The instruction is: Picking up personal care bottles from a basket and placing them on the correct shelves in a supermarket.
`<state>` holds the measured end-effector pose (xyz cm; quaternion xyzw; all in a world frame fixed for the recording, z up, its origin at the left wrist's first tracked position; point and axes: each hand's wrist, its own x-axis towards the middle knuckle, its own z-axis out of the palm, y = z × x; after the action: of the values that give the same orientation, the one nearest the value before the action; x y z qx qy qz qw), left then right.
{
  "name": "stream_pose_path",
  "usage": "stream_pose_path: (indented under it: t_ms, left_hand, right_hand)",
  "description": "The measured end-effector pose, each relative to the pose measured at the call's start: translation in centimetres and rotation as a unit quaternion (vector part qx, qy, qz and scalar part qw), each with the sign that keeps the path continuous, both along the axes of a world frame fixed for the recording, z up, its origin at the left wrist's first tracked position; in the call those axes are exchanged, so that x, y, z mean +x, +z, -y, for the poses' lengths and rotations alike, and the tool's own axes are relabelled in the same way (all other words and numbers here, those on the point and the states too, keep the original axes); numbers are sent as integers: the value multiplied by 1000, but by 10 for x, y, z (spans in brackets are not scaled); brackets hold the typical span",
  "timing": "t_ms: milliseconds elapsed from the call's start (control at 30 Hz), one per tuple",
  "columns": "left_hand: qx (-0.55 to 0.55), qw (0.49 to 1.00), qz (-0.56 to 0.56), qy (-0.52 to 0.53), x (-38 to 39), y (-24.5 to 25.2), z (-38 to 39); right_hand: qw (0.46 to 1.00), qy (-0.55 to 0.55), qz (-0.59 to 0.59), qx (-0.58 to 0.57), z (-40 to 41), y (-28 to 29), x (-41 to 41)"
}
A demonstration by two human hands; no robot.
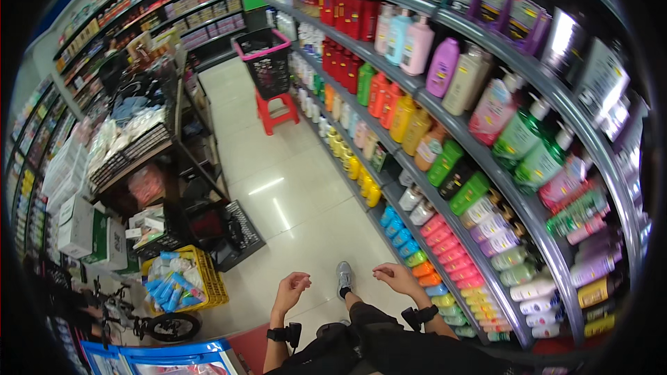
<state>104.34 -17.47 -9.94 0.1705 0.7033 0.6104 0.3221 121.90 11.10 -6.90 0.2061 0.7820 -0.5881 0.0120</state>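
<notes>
My left hand (294,288) hangs over the tiled floor, holding nothing, its fingers loosely bent and the thumb apart. Likewise bare, my right hand (397,278) is half curled near the lower shelves on the right. Closest to it are orange bottles (424,270) and pink bottles (448,250), with a gap between hand and bottles. A black strap with a small device sits on each wrist. Below and between the hands, a grey sports shoe (344,276) is on the floor.
Curved shelves (471,130) of pump and squeeze bottles line the right side. Ahead, a black basket (266,65) with a pink rim rests on a red stool (276,114). To the left stand a yellow crate (211,281), a black crate (245,229), a bicycle (174,325) and a goods-laden table (133,159).
</notes>
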Motion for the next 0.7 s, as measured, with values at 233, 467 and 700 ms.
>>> stream_pose_path:
  t_ms: [233,467,700]
  left_hand:
    - [-21,994,-1,104,-56,23,21]
    - [-55,990,-37,127,-114,44,8]
    - [-31,987,11,157,-142,25,7]
  right_hand:
    - [994,99,-48,-17,-11,-4,-126]
    - [988,131,-21,-84,-15,15,-229]
    - [980,164,-28,-111,-9,9,-286]
